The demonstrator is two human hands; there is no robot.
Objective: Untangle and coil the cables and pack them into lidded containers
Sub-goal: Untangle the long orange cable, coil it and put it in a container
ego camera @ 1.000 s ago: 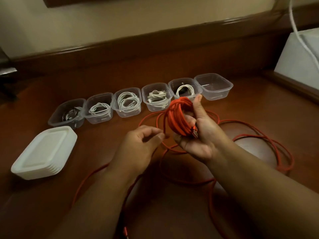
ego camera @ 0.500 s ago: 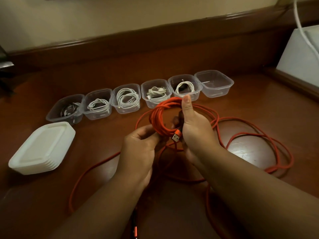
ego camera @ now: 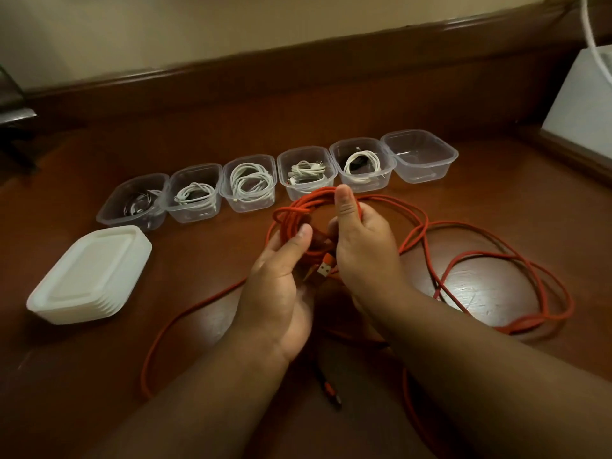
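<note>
Holding the orange cable (ego camera: 306, 207) in both hands at the centre of the frame, I have part of it wound into a round coil of several turns. My right hand (ego camera: 361, 246) has its grip closed round the right side of the coil, thumb pointing up over the top strands. My left hand (ego camera: 281, 276) grips the lower left side, thumb pressed against the loops. The cable has a matte, braided-looking orange jacket. One USB plug (ego camera: 323, 270), orange-collared with a silver metal end, sticks out between my two hands just below the coil.

The rest of the cable lies loose on the brown wooden tabletop (ego camera: 496, 180): wide loops spread to the right of the frame, and a long curve runs down the lower left. A second connector (ego camera: 331, 390) lies near the bottom centre, between my forearms.

Six clear plastic containers (ego camera: 248, 183) stand in a row across the middle of the frame, beyond my hands. Four hold coiled white cables (ego camera: 250, 182), the far-left one a darker cable that I cannot make out well, and the far-right container (ego camera: 419, 155) holds nothing. A stack of white lids (ego camera: 91, 276) sits at the left. A white box (ego camera: 583, 104) stands at the right edge.
</note>
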